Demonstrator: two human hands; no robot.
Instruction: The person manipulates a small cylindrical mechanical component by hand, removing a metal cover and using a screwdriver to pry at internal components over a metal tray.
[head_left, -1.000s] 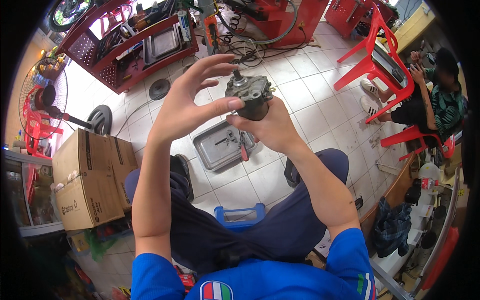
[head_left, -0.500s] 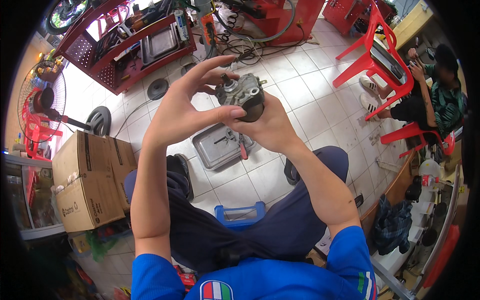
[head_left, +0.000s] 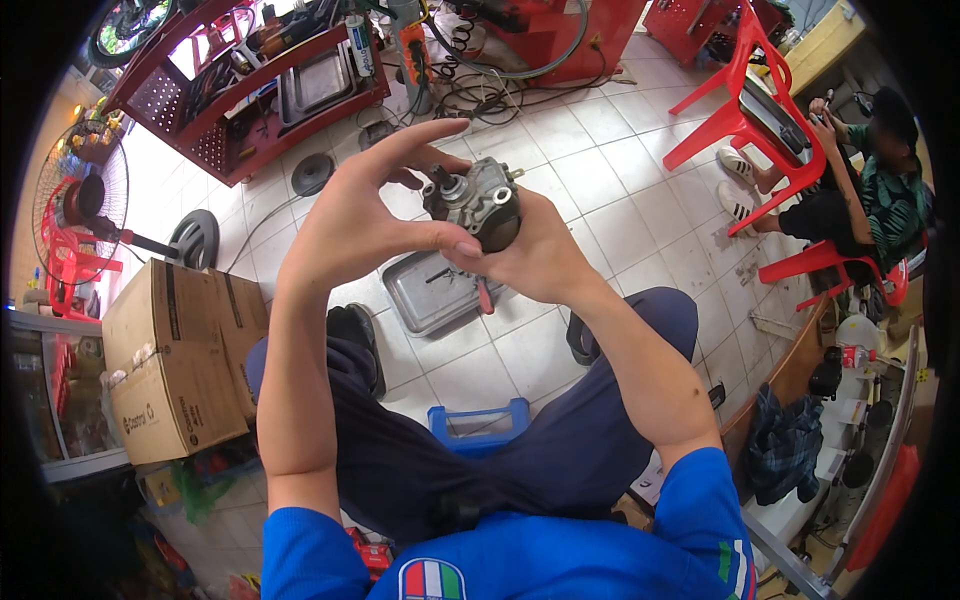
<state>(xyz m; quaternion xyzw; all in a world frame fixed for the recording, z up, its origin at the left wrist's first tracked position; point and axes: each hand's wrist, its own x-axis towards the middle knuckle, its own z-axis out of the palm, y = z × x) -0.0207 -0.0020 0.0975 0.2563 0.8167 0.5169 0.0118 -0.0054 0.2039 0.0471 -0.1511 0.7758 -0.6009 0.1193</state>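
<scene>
And there it was, held up in the air above the pale, glossy tiled floor (head_left: 540,345): a grey cast-metal motor unit with a dark round body (head_left: 480,208), squarely between the two hands. The right hand (head_left: 540,250) had the firm hold, wrapped around the dark barrel from the right and underneath. The left hand (head_left: 355,225) made a wide C on the other side, fingers arched apart from the thumb, the thumb tip right by the lower rim; whether its far fingers touched metal, one could not tell. And look at that axis! It ran on a slant, from the barrel in the right palm up and leftward to a stubby dark metal shaft (head_left: 440,178), which pointed into the left hand's open curve. So the shaft end lay nearer the left, the barrel nearer the right. What a surface, too: dull, rough casting, lugs bulging around the edge, one pale ringed hole facing out. Down below, on the floor, sat a shallow silver metal tray (head_left: 430,307) with rounded corners, a red-handled tool (head_left: 486,297) lying at its right edge.
</scene>
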